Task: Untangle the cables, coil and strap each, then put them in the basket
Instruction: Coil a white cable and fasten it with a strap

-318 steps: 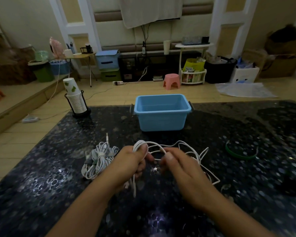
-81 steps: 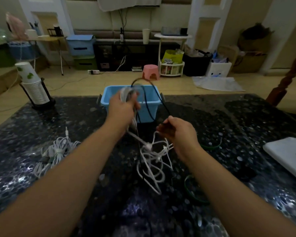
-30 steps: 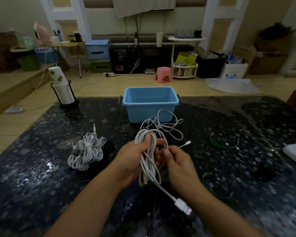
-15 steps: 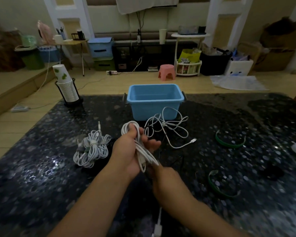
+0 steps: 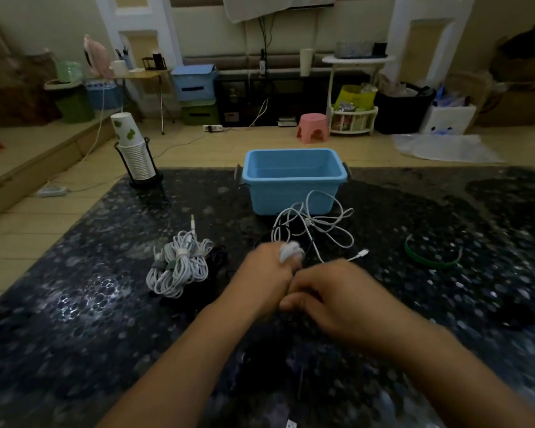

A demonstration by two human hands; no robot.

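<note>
**coilnoob:** While the left hand was curled tight round the coil, only a white nub of it poked out above the knuckles. How should that wrap have gone?

**strapdad:** The right hand sat touching the left, fingers curled in. It looked like it was working the tail, but it was blurred and I couldn't tell what it was pinching. The trick, I'd say, was to keep the left grip firm so the loops didn't spring apart, and feed each turn flat beside the one before, not across it.

**coilnoob:** And the strap?

**strapdad:** A green strap lay on the surface, well off to the right. I'd have pinned the coil with one hand before reaching for it.

**coilnoob:** What about the rest?

**strapdad:** A loose cable was sprawled just in front of the basket, not coiled yet, plug end toward the hands. A strand ran near the left hand, so snagging it was a risk. A finished bundle sat to the left, not yet in the basket, which looked empty from that angle.
</note>
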